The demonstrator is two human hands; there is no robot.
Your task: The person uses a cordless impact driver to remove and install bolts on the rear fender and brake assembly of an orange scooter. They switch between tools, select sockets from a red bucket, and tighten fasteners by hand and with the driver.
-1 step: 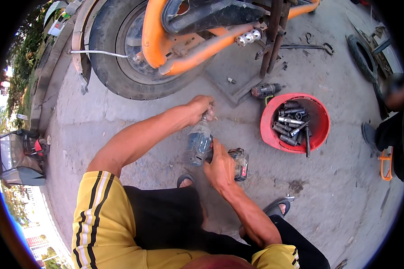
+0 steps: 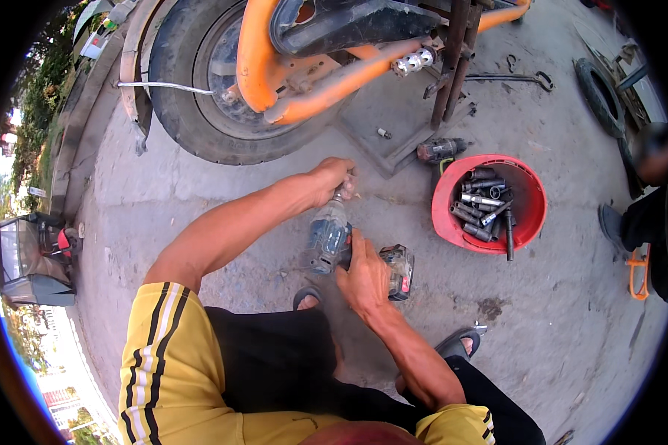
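Note:
My right hand (image 2: 365, 278) is wrapped round the handle of a cordless impact wrench (image 2: 329, 236) with a worn blue-grey body. Its battery (image 2: 398, 273) sticks out to the right of that hand. The wrench's nose points away from me, toward the wheel. Closed at the tip of the nose is my left hand (image 2: 337, 182), its fingers pinched together. Whatever lies between those fingers is mostly hidden. Both hands and the wrench are held above the concrete ground, in front of my knees.
A red helmet-shaped bowl (image 2: 538, 194) of metal sockets (image 2: 485, 200) sits to the right. Beside it lies a second power tool (image 2: 439, 150). Ahead are an orange vehicle frame (image 2: 334, 93) and a wheel (image 2: 174, 96). A person's foot (image 2: 611, 222) and a loose tyre (image 2: 600, 96) are far right.

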